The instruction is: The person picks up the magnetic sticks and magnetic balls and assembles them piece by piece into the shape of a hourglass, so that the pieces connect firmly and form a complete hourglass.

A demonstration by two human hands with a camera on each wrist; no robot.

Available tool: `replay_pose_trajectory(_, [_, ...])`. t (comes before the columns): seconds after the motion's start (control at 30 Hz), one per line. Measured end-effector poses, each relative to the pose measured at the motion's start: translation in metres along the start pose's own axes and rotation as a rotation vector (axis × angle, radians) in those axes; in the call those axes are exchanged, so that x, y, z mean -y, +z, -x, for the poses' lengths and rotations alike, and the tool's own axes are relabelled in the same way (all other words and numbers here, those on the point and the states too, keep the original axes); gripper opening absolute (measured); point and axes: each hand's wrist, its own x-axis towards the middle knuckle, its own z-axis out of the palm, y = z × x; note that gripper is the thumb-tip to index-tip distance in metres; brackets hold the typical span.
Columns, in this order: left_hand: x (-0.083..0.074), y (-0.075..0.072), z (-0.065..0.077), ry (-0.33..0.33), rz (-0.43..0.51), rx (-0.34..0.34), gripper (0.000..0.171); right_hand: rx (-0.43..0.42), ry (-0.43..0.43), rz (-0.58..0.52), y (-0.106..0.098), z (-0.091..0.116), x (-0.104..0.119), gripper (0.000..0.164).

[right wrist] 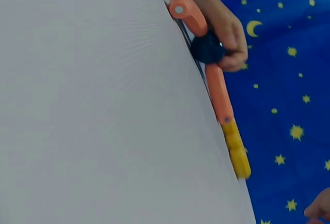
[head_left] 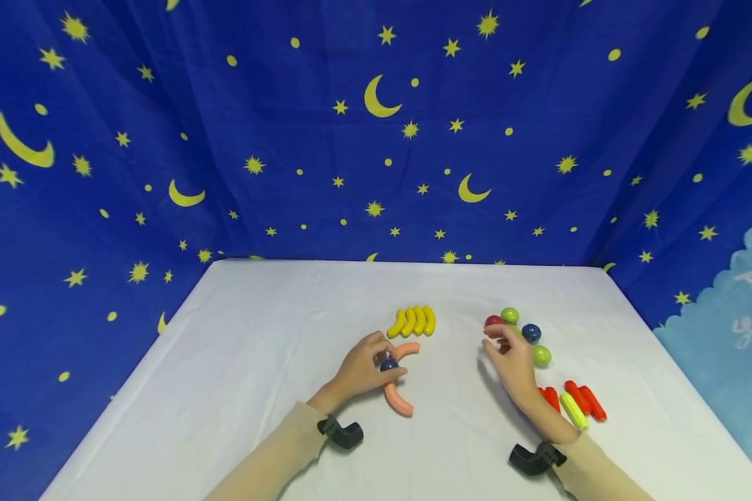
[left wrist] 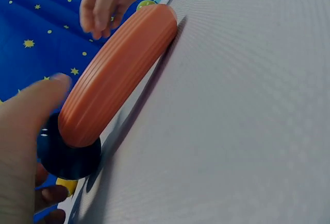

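My left hand [head_left: 365, 365] pinches a dark blue ball [head_left: 389, 364] between thumb and fingers, down at the white tabletop. Two curved, ribbed orange pieces lie against or very near that ball: an upper one [head_left: 407, 349] and a lower one [head_left: 398, 401]. The left wrist view shows the lower orange piece [left wrist: 118, 74] in front of the ball [left wrist: 69, 154]. My right hand [head_left: 511, 362] hovers beside a group of balls, thumb and fingers apart and loosely bent, with nothing visibly held. It partly covers a dark red ball [head_left: 504, 346] and a green one.
Several yellow banana-shaped pieces [head_left: 411, 321] stand in a row beyond the left hand. Around the right hand are a red ball [head_left: 493, 321], green balls [head_left: 542, 355] and another blue ball [head_left: 531, 332]. Red sticks [head_left: 592, 403] and a yellow-green stick [head_left: 574, 410] lie nearer me.
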Motion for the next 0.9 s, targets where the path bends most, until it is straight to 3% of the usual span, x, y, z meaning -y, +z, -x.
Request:
replay_pose_trajectory(0.2, [0.002, -0.003, 0.000, -0.082, 0.089, 0.054, 0.024, -0.045, 0.039, 0.120, -0.018, 0.005, -0.014, 0.028])
replay_pose_trajectory(0.53, [0.004, -0.003, 0.000, -0.089, 0.068, 0.067, 0.026, 0.019, 0.061, 0.248, -0.024, 0.006, -0.016, 0.032])
replay_pose_trajectory(0.67, [0.002, -0.004, -0.001, -0.107, 0.062, 0.078, 0.025, 0.056, 0.115, 0.301, -0.026, 0.007, -0.016, 0.032])
replay_pose_trajectory(0.9, [0.002, -0.003, -0.001, -0.091, 0.062, 0.097, 0.023, 0.116, 0.106, 0.266, -0.019, 0.010, -0.014, 0.034])
